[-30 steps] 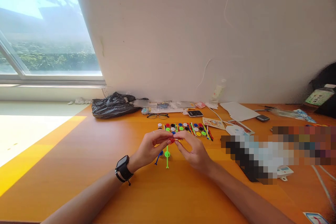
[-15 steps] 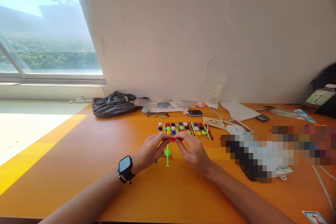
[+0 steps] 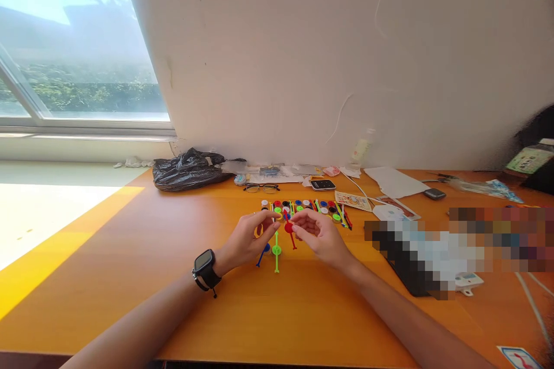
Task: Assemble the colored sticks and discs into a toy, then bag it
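- Read the clock from the red disc-and-rod piece (image 3: 289,228), with 12 toward the wall.
- That piece is in front of you, near the middle of the view; its rod slants downward toward 5 o'clock.
- Your right hand (image 3: 324,244), at 4 o'clock, has its thumb and fingers clamped on the red piece, its other fingers curled in.
- Your left hand (image 3: 246,244), between 8 and 9 o'clock, has thumb and forefinger curved toward each other; you cannot tell here whether the tips meet or pinch anything.
- A smartwatch (image 3: 203,262) with a black strap sits on your left wrist.
- At 7 o'clock lies a green disc-and-rod piece (image 3: 276,250), its rod pointing toward you.
- Just beside it, on its 9 o'clock side, is a blue disc-and-rod piece (image 3: 266,249), partly covered by your left hand.
- Around 1 o'clock, rows of small coloured discs (image 3: 298,203) lie among thin rods, partly behind your hands.
- A pair of eyeglasses (image 3: 262,187) rests at 11 o'clock, and a crumpled black plastic bag (image 3: 190,172) at 10.
- A dark, white-edged handheld device (image 3: 322,184) lies toward 1 o'clock, a printed card (image 3: 352,201) toward 2.
- All these lie on the orange-brown wooden desk (image 3: 259,317).
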`<state>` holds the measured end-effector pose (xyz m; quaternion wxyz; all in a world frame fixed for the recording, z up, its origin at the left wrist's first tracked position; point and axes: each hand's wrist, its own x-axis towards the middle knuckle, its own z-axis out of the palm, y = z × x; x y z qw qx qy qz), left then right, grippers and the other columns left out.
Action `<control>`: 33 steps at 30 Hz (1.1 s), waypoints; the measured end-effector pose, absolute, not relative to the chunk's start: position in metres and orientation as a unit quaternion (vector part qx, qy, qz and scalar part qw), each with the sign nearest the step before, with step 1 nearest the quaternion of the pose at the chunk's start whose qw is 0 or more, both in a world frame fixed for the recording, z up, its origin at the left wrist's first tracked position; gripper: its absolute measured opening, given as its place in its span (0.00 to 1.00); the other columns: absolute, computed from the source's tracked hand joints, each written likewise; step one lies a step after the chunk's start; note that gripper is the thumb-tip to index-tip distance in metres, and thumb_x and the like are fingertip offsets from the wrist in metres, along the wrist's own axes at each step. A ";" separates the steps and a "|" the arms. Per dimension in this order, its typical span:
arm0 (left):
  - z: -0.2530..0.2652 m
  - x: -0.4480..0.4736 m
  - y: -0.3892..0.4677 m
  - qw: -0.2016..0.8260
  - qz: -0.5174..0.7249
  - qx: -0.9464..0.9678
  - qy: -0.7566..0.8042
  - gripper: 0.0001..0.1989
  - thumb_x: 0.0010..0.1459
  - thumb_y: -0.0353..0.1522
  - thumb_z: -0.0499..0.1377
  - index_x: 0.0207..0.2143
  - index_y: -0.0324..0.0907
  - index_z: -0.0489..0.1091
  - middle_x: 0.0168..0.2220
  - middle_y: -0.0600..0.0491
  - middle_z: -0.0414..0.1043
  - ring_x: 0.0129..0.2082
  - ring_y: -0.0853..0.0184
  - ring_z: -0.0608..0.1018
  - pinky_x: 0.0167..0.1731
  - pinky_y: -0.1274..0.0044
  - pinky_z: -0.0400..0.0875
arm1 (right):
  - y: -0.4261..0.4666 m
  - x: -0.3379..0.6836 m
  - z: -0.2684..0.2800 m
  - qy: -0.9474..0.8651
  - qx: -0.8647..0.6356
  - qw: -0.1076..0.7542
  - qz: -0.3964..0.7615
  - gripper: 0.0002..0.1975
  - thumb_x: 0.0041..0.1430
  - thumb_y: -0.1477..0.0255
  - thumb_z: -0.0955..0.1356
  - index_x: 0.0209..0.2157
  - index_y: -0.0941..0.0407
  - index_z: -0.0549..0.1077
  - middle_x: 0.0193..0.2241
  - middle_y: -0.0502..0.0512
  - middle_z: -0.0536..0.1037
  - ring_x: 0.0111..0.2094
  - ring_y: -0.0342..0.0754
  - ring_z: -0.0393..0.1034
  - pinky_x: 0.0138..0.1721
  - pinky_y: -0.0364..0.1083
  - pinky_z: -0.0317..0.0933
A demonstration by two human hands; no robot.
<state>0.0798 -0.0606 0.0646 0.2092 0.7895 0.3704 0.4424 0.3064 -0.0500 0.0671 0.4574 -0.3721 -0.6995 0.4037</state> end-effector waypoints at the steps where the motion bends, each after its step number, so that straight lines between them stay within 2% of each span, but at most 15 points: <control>1: 0.065 0.077 -0.059 0.205 0.431 0.791 0.382 0.13 0.72 0.39 0.55 0.45 0.41 0.75 0.27 0.55 0.74 0.25 0.72 0.71 0.29 0.80 0.65 | -0.047 0.309 0.067 -0.686 -0.383 0.439 0.435 0.12 0.58 0.64 0.74 0.39 0.56 0.75 0.31 0.53 0.80 0.31 0.48 0.77 0.35 0.48 0.73; 5: 0.067 0.066 -0.052 0.195 0.352 0.808 0.430 0.13 0.70 0.39 0.54 0.38 0.41 0.73 0.24 0.58 0.69 0.22 0.73 0.66 0.25 0.81 0.57 | -0.041 0.313 0.058 -0.652 -0.434 0.326 0.530 0.12 0.50 0.68 0.74 0.35 0.56 0.72 0.20 0.47 0.77 0.22 0.45 0.74 0.26 0.44 0.70; 9: 0.066 0.062 -0.051 0.182 0.261 0.843 0.434 0.19 0.67 0.38 0.55 0.24 0.41 0.65 0.19 0.59 0.61 0.19 0.74 0.60 0.23 0.79 0.51 | -0.044 0.309 0.048 -0.643 -0.466 0.262 0.548 0.08 0.50 0.69 0.72 0.29 0.56 0.71 0.19 0.49 0.78 0.20 0.46 0.75 0.23 0.42 0.68; 14: 0.066 0.062 -0.051 0.181 0.228 0.858 0.423 0.18 0.64 0.38 0.57 0.22 0.41 0.60 0.20 0.59 0.60 0.19 0.74 0.57 0.23 0.79 0.49 | -0.048 0.309 0.047 -0.715 -0.478 0.266 0.435 0.02 0.53 0.74 0.70 0.29 0.55 0.72 0.17 0.44 0.73 0.15 0.42 0.67 0.17 0.39 0.56; 20: 0.071 0.061 -0.053 0.178 0.201 0.861 0.433 0.18 0.60 0.40 0.60 0.23 0.41 0.61 0.20 0.59 0.61 0.20 0.73 0.58 0.23 0.79 0.49 | -0.046 0.311 0.045 -0.784 -0.442 0.277 0.337 0.06 0.60 0.68 0.71 0.32 0.56 0.79 0.23 0.49 0.76 0.23 0.43 0.67 0.23 0.41 0.55; 27: 0.069 0.063 -0.053 0.183 0.191 0.864 0.429 0.19 0.59 0.36 0.59 0.20 0.42 0.56 0.18 0.59 0.56 0.19 0.73 0.54 0.22 0.77 0.47 | -0.045 0.311 0.037 -0.775 -0.431 0.272 0.373 0.07 0.59 0.68 0.72 0.30 0.57 0.77 0.25 0.52 0.79 0.26 0.45 0.71 0.27 0.41 0.60; 33: 0.064 0.065 -0.052 0.172 0.196 0.866 0.426 0.20 0.59 0.34 0.58 0.18 0.41 0.54 0.17 0.60 0.50 0.19 0.73 0.51 0.22 0.76 0.46 | -0.045 0.309 0.036 -0.755 -0.441 0.275 0.399 0.08 0.57 0.69 0.73 0.28 0.57 0.73 0.22 0.50 0.77 0.23 0.43 0.69 0.24 0.40 0.59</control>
